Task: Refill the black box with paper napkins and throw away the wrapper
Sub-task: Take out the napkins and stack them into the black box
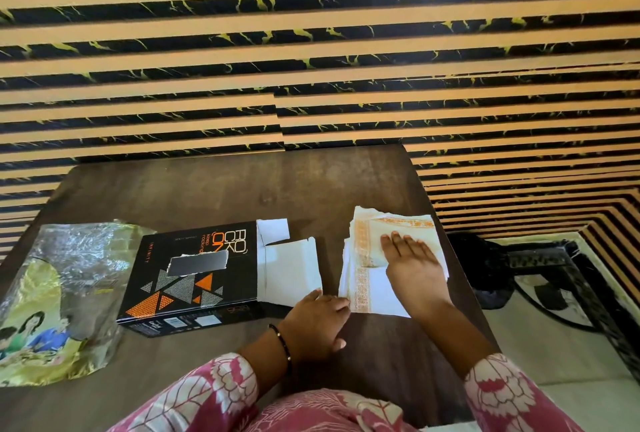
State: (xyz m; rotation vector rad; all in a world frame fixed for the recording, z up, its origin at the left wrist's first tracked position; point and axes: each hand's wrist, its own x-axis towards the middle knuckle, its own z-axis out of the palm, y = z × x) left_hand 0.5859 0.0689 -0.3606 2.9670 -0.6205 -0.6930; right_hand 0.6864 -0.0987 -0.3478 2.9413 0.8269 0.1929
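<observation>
Lying flat, black box (194, 275) points its open flap end toward napkins (367, 258)

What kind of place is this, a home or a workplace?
Probably a home room. A dark wooden table stands against a decorative striped wall, an ornate black furniture piece sits on the floor at right, and the person wears floral sleeves.
</observation>
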